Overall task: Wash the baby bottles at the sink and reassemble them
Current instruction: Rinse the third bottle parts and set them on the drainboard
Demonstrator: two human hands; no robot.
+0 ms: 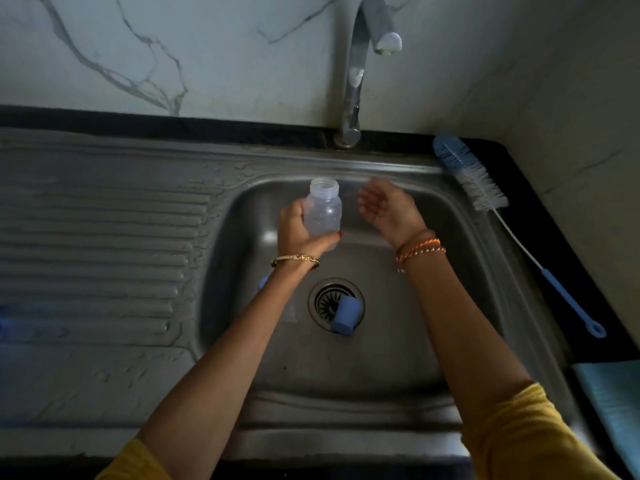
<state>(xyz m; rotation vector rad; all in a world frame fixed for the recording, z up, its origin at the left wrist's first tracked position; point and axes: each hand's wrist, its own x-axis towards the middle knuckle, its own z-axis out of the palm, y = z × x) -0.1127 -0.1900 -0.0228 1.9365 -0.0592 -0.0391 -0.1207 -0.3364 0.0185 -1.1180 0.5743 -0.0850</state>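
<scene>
A clear plastic baby bottle point(323, 211) without its top is held upright over the sink basin point(460, 237) by my left hand point(300, 233), which grips its lower half. Just right of the bottle my right hand point(386, 209) is empty, palm up and fingers apart, below the tap spout point(387, 41). No water shows running. A blue bottle cap point(344, 315) lies on its side over the drain point(323, 299). A small blue piece point(263, 281) peeks out behind my left forearm.
A blue and white bottle brush point(485, 188) lies along the sink's right rim, handle toward me. The ribbed draining board point(97, 244) spreads to the left. A light blue cloth point(609, 403) lies at the right edge. A marble wall stands behind the tap.
</scene>
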